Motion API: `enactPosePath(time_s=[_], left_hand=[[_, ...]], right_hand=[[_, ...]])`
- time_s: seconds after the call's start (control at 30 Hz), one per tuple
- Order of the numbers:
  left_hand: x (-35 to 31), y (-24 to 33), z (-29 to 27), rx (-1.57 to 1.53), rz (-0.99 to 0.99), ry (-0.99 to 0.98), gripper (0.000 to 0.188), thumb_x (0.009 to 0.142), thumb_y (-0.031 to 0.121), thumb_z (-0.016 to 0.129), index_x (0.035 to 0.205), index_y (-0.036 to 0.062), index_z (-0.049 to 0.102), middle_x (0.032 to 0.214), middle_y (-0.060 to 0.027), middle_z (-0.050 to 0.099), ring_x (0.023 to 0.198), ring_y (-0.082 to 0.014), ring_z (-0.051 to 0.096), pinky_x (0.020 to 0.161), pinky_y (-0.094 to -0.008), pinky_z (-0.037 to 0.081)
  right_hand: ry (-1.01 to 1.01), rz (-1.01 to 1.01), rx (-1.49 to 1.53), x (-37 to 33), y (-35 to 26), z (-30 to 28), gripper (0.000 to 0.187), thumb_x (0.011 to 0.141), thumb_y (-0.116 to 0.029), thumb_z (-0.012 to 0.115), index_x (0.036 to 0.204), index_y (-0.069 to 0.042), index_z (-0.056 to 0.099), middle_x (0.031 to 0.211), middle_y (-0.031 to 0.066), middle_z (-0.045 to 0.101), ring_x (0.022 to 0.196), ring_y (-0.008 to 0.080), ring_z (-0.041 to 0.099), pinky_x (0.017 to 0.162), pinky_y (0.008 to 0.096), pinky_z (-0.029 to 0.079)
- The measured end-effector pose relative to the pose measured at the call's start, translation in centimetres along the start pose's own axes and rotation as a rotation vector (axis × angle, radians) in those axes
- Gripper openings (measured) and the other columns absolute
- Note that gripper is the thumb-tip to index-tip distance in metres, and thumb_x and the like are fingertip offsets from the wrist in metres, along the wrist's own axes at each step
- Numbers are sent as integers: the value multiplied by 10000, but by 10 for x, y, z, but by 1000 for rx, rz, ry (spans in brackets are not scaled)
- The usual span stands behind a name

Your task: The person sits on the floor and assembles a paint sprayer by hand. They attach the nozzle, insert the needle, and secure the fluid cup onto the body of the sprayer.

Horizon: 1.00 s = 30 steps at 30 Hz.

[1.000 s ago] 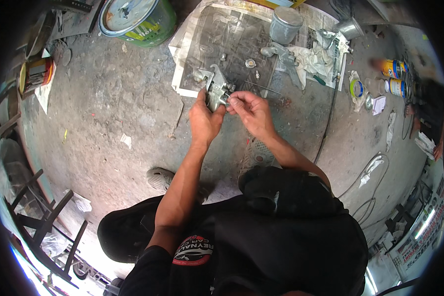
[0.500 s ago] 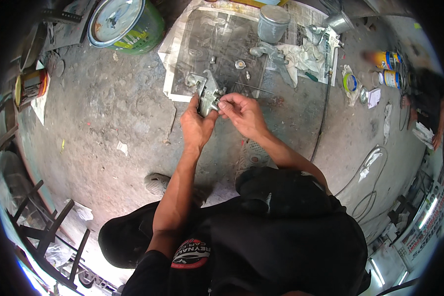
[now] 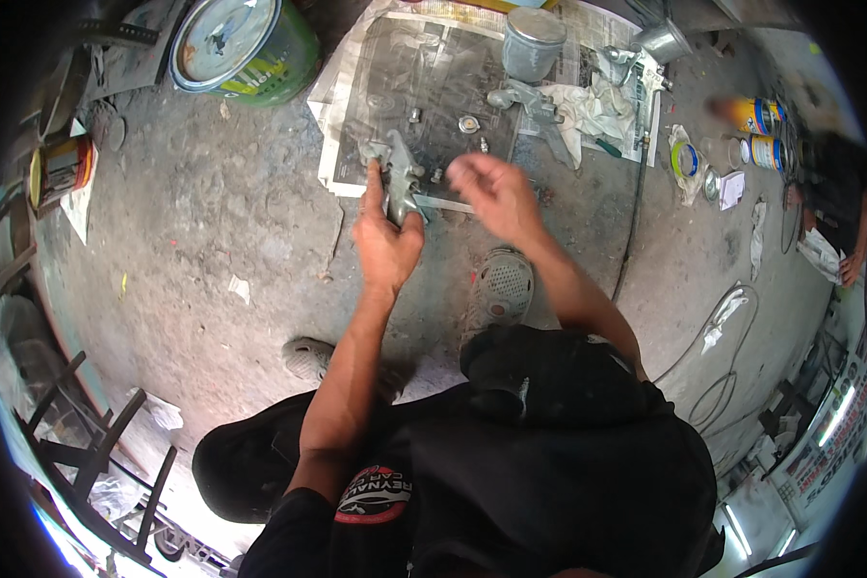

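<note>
A grey metal spray gun body (image 3: 401,183) is gripped in my left hand (image 3: 388,246), with the thumb on one side and the forefinger stretched along the other. My right hand (image 3: 507,204) is raised to the right of it, apart from the gun. Its fingertips are smeared by motion, so whether they hold anything is unclear. Beyond the hands, several small metal fittings lie on newspaper (image 3: 342,144), among them a round ring-shaped piece (image 3: 468,124). Another spray gun body (image 3: 533,108) rests further right, beside a crumpled whitish cloth (image 3: 597,108).
A lidded grey metal cup (image 3: 535,48) stands on the paper. At the far left is a large green paint bucket (image 3: 277,67). A dark hose (image 3: 636,217) crosses the floor on the right. Paint cans (image 3: 763,152) and another person (image 3: 833,207) are at the far right.
My right hand has come away from the spray gun body, moving right, and its fingers are now blurred. The gun has turned slightly in my left hand, which keeps its grip.
</note>
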<state>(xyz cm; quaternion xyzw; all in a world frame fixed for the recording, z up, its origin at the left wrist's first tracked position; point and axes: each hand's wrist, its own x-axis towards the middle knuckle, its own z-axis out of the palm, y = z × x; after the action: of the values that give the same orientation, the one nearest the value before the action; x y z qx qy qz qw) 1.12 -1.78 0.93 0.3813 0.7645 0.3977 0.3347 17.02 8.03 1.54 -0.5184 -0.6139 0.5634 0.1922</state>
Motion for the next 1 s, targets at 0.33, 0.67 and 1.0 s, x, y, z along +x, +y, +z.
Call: enactPosePath(time_s=[0.33,0.67,1.0], left_hand=[[13,14,-21,327,365,144,823,752,128,699,1532,141,437,1319,-260,552,1036,-405,656,797,-440,574],[19,10,-21,268,178,266,940,722,275,799,1537,76,374,1404,-306,458,1194,-463,567,968,-478,500],[15,14,-20,331,197,227,903,744,457,862,1484,97,491,1445,-314,445,1194,-467,593,919,-485,531]], right_hand=[[265,-383,-797,102,74,-37,105,828,-50,675,930,-33,696,957,183,666,839,408,682,745,509,553],[124,-13,159,-5,-17,-18,175,884,-162,743,1000,-32,758,790,89,745,629,76,631,582,244,504],[-10,-7,-18,-19,-38,6,196,898,-123,758,1054,-4,759,772,20,722,657,45,616,567,222,484]])
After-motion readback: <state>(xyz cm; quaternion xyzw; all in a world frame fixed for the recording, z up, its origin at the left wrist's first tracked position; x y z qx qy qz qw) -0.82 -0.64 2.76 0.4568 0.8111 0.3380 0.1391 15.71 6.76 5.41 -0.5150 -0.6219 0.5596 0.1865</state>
